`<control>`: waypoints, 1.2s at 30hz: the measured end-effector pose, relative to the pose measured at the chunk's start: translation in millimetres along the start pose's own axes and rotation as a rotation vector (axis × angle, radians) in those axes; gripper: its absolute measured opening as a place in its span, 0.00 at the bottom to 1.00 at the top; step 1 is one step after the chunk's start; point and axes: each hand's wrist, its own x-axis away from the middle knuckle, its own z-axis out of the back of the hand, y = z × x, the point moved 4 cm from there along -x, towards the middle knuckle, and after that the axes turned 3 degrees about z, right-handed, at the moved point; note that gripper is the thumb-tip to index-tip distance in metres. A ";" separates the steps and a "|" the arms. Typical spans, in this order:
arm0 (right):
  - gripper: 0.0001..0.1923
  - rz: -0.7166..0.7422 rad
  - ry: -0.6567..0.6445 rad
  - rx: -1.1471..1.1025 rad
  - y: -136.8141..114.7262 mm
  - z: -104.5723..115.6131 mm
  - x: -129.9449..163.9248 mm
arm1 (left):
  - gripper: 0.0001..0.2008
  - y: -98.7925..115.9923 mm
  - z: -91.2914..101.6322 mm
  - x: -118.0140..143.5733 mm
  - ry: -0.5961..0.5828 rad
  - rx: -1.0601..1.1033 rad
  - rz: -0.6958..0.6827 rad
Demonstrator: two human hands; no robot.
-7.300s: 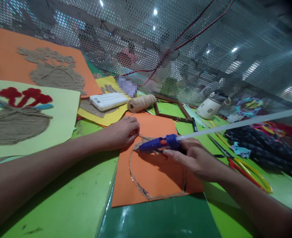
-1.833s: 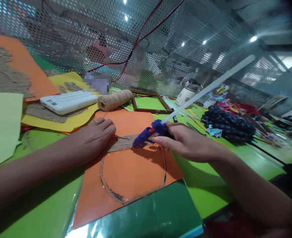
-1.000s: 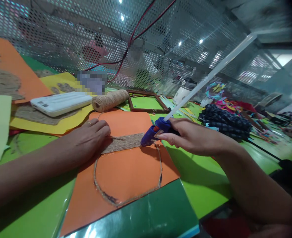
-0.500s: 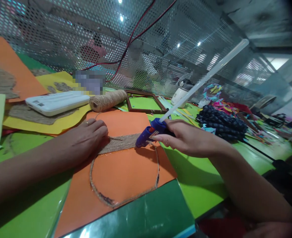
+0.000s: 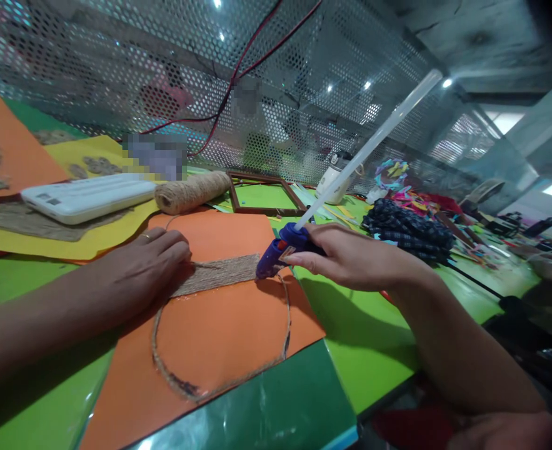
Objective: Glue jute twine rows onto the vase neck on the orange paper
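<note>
My right hand point(image 5: 351, 256) is wrapped round a blue glue gun point(image 5: 276, 255). A long translucent glue stick point(image 5: 374, 144) juts from its back, up to the right. The nozzle points down at the right end of a band of jute twine rows point(image 5: 224, 273), stuck across an orange sheet point(image 5: 229, 337). Below the band, a twine outline point(image 5: 156, 347) curves round on the sheet. My left hand point(image 5: 151, 265) rests at the band's left end, fingers curled closed over a strand of twine; the fingertips are partly hidden. A twine spool point(image 5: 194, 191) lies behind it.
A white phone-like device point(image 5: 92, 197) lies on yellow paper point(image 5: 116, 240) at left. Behind are a brown frame point(image 5: 266, 209), a white bottle point(image 5: 334, 181) and a perforated metal screen point(image 5: 200, 69). Dark checked cloth point(image 5: 407, 231) and colourful scraps point(image 5: 421, 194) lie right. A glossy green sheet point(image 5: 266, 406) sits underneath.
The whole view has shifted, so things appear a little further left. The nozzle stays at the band's right end, the glue gun slightly more upright. My left hand keeps its place on the sheet.
</note>
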 end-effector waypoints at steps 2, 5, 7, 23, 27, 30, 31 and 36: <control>0.16 -0.018 -0.019 -0.014 1.1 2.4 0.2 | 0.14 -0.5 0.5 0.5 -0.004 0.000 0.012; 0.14 -0.007 -0.018 -0.005 -1.4 8.0 0.7 | 0.15 -0.2 1.9 -0.2 0.000 0.016 0.016; 0.13 -0.011 -0.024 0.025 -2.9 11.5 1.2 | 0.17 -0.2 2.3 -1.0 -0.001 0.034 0.007; 0.19 -0.084 -0.045 0.130 9.7 20.8 6.3 | 0.20 0.1 2.6 -0.1 -0.016 0.065 0.008; 0.18 -0.054 -0.042 0.055 0.1 16.0 4.5 | 0.20 1.6 3.7 -1.5 0.011 0.054 -0.006; 0.19 -0.036 -0.010 0.042 -5.7 11.8 3.1 | 0.19 2.5 3.9 -2.4 0.018 0.051 -0.003; 0.19 -0.031 -0.006 0.045 -6.6 10.8 2.9 | 0.19 2.4 3.5 -2.6 0.018 0.050 0.002; 0.16 -0.075 -0.008 0.125 -2.2 13.4 5.1 | 0.19 0.5 0.8 -1.6 -0.002 0.035 0.015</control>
